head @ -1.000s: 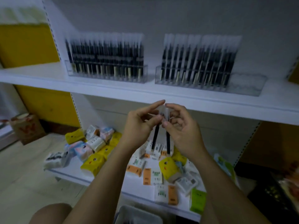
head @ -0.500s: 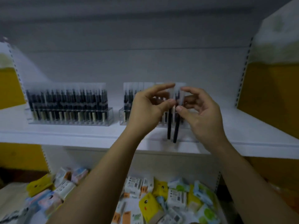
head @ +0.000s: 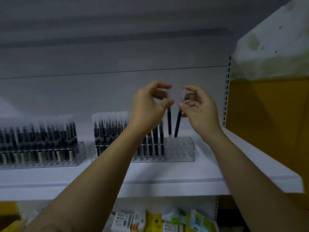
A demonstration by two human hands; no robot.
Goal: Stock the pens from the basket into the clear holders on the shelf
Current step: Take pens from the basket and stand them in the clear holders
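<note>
A left hand (head: 150, 106) pinches a black pen (head: 169, 121) by its clear cap. The right hand (head: 199, 111) pinches a second pen (head: 177, 124) the same way, tilted. Both tips hang just above empty holes at the right end of the right clear holder (head: 179, 148) on a white shelf (head: 167, 183). This looks like the insertion step. Next, each tip needs to be lined up with a hole, then lowered straight. The basket is out of view.

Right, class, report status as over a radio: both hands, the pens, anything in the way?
Left hand pinches left pen, right hand pinches right pen. Tips at empty end of right holder. Slots unobstructed.
</note>
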